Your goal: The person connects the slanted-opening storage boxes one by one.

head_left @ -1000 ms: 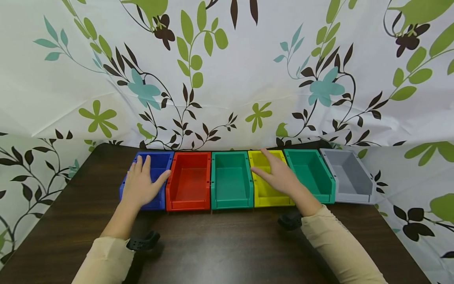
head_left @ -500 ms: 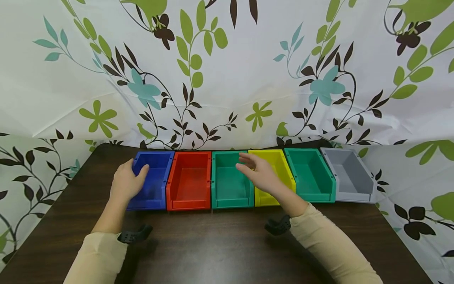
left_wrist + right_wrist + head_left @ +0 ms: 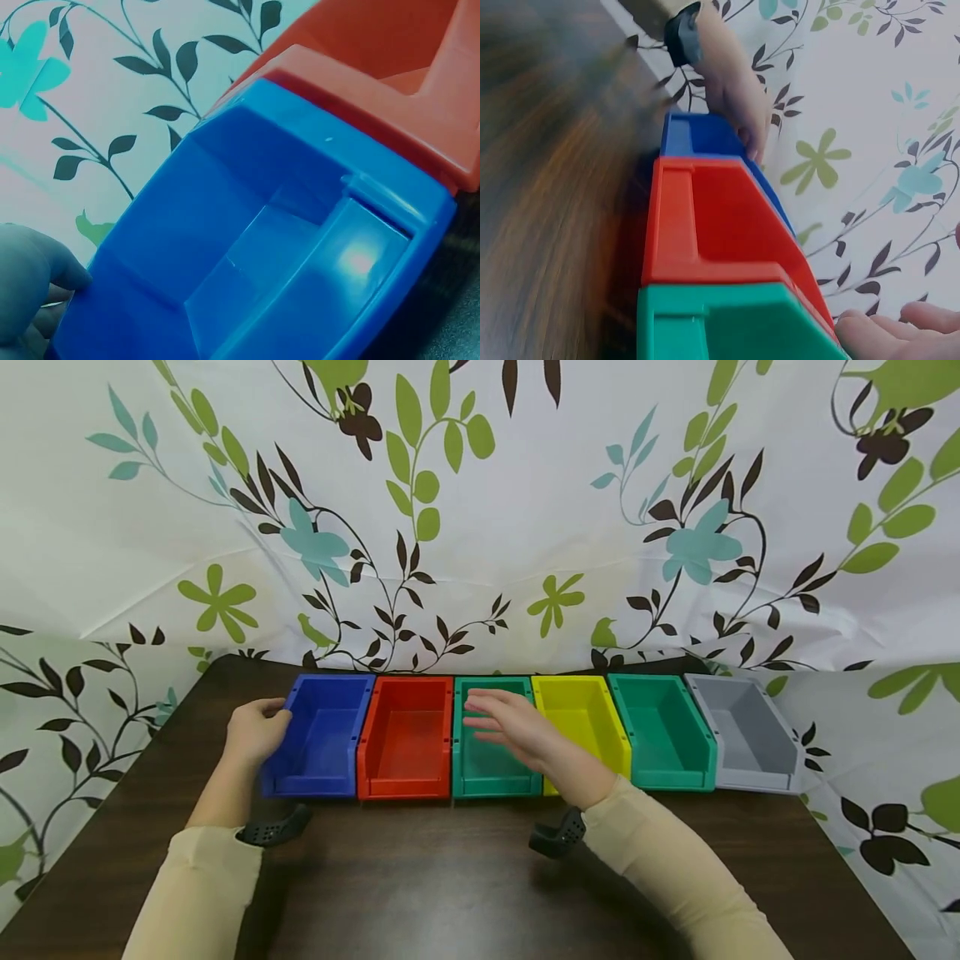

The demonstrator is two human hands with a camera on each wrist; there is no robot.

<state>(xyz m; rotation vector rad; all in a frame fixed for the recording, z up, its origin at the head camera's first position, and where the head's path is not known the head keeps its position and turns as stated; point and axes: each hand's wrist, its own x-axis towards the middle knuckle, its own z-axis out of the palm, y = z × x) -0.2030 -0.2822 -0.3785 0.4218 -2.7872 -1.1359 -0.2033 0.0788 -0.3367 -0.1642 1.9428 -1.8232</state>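
Note:
At the far left of the row, my left hand (image 3: 251, 735) is at the outer side wall of the blue bin (image 3: 318, 739), its fingers curled and the thumb at the rim. In the left wrist view, the thumb (image 3: 64, 266) meets the edge of the blue bin (image 3: 217, 202), with the other fingers partly hidden below it. My right hand (image 3: 521, 731) hovers above the left green bin (image 3: 491, 787) with its fingers extended and holds nothing. Its fingertips (image 3: 862, 334) show beside the bins' back edge in the right wrist view.
A red bin (image 3: 408, 752), a yellow bin (image 3: 581, 710), another green bin (image 3: 671, 743) and a grey bin (image 3: 750, 743) continue the row on the dark wooden table (image 3: 405, 877). Behind it hangs a patterned cloth (image 3: 465, 560). Black wrist cameras (image 3: 558, 835) sit below both wrists.
My left hand has moved from above the blue bin to its left side, and its spread fingers have curled. My right hand has moved left from the yellow bin to above the green one.

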